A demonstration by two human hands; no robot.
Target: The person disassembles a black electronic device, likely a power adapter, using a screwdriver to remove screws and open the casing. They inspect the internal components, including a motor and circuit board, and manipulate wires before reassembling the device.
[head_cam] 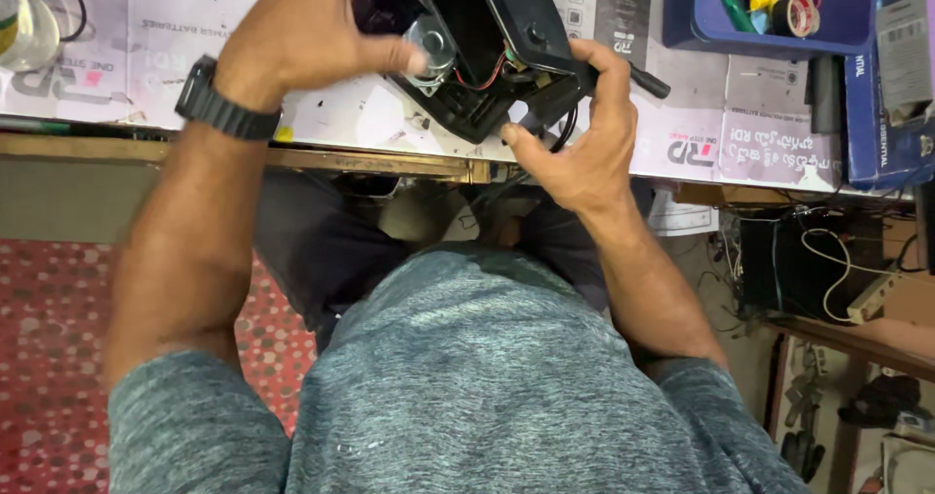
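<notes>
An opened black plastic device casing (487,104) rests on the workbench near its front edge, its lid (516,12) swung up. Inside show a round silver speaker (431,51) and red wires (487,73). My left hand (302,31), a black watch (222,104) on its wrist, grips the casing's left side, thumb tip pressing beside the speaker. My right hand (579,133) holds the casing's lower right corner, where a black cable or rod (645,80) sticks out to the right.
Printed paper sheets (740,124) cover the wooden bench (370,161). A blue tray (769,12) with a tape roll and tools sits at the back right, blue boxes (891,95) beside it. Cables and clutter lie below right; red patterned floor at left.
</notes>
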